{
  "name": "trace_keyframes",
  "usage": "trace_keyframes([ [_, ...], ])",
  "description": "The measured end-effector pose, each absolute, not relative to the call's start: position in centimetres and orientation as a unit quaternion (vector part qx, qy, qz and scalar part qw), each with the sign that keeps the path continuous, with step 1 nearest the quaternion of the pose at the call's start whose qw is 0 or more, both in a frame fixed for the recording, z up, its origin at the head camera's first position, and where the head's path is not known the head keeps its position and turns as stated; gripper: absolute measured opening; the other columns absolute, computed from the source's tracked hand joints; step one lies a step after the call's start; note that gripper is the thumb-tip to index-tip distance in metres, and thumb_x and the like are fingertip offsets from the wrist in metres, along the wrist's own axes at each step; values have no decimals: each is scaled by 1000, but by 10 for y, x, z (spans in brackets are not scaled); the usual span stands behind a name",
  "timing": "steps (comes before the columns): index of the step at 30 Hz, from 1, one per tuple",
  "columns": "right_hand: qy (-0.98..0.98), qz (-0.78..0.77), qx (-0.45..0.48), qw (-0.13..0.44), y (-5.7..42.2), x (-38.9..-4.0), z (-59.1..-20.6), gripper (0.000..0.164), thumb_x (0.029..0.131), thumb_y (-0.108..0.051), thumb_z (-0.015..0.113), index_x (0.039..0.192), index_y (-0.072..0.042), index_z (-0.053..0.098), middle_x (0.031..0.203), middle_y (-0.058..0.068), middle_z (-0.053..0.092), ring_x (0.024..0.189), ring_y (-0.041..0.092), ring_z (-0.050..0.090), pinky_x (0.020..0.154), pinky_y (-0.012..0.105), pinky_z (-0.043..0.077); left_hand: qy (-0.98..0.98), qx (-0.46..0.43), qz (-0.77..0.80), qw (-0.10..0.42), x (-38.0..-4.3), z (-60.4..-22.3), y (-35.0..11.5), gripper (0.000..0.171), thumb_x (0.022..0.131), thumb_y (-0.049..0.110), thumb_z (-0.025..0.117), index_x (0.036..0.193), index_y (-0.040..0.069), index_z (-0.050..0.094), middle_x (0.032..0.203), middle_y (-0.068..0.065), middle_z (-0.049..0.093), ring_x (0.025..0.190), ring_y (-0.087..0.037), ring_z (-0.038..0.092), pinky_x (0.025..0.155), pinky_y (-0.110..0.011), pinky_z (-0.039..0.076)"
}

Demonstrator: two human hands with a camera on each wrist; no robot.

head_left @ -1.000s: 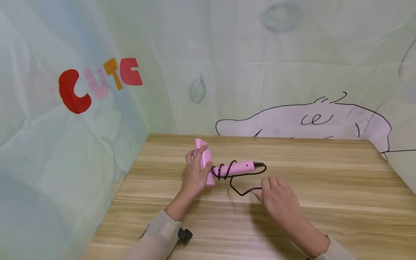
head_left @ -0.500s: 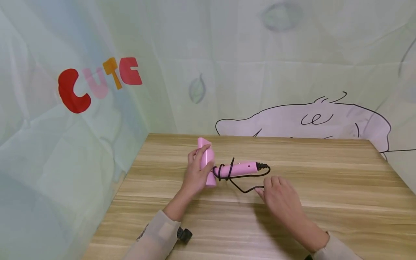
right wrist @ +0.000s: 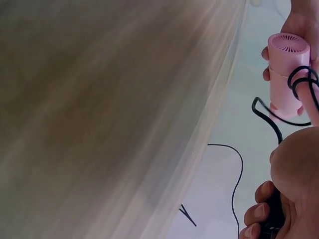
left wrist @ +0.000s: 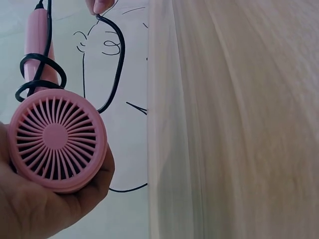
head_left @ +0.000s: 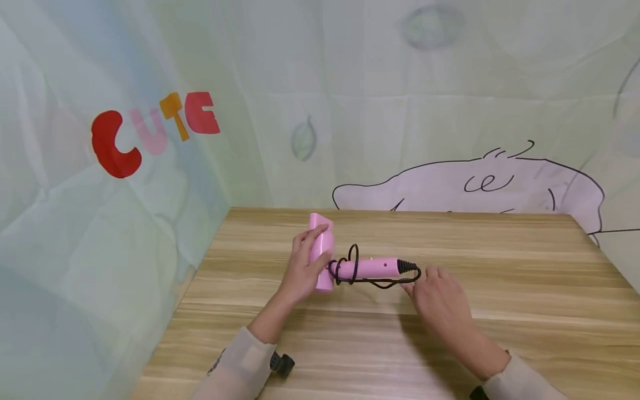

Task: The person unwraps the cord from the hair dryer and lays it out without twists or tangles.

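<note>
My left hand (head_left: 302,269) grips a pink hair dryer (head_left: 372,268) round its barrel, and the handle points right. In the left wrist view the round slotted grille (left wrist: 55,137) on the barrel's end faces the camera. A black cord (left wrist: 122,47) leaves the handle's tip and winds loosely round the handle in several loops near the barrel. Just beyond the handle's tip, my right hand (head_left: 442,297) holds the cord's free length. The right wrist view shows its fingers curled round a black piece (right wrist: 274,211) at the cord's end, partly hidden by the palm.
Below the hands lies a wood-grain table (head_left: 350,344). A pale printed cloth (head_left: 270,111) hangs behind it and along its left side, bearing coloured letters (head_left: 117,144) and a line-drawn figure. A black strap piece (head_left: 282,364) sits by the left sleeve.
Both hands and the hair dryer have shifted a little to the right. The slack cord, which hung below the handle, now runs close along it toward the right hand.
</note>
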State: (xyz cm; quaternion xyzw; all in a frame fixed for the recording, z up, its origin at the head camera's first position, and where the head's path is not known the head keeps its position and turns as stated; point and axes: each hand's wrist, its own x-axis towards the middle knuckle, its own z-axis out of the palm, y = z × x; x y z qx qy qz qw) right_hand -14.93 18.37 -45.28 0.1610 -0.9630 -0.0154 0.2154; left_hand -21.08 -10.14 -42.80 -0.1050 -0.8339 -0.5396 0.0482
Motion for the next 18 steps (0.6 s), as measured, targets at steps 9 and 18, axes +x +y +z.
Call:
trace_keyframes([
  [9, -955, -21, 178, 236, 191, -155, -449, 30, 94, -22, 63, 78, -4, 45, 70, 8, 40, 64, 26, 40, 58, 36, 39, -824, -148, -546, 30, -211, -427, -102, 60, 95, 17, 62, 149, 38, 47, 149, -15, 34, 112, -41, 54, 73, -42, 58],
  [18, -936, -13, 174, 306, 195, -162, -445, 58, 110, -46, 26, 71, -4, 36, 62, 6, 31, 56, 23, 32, 51, 32, 29, -821, -179, -543, -6, -209, -427, -101, 60, 96, 16, 61, 149, 41, 46, 153, -11, 31, 108, -40, 56, 70, -39, 59],
])
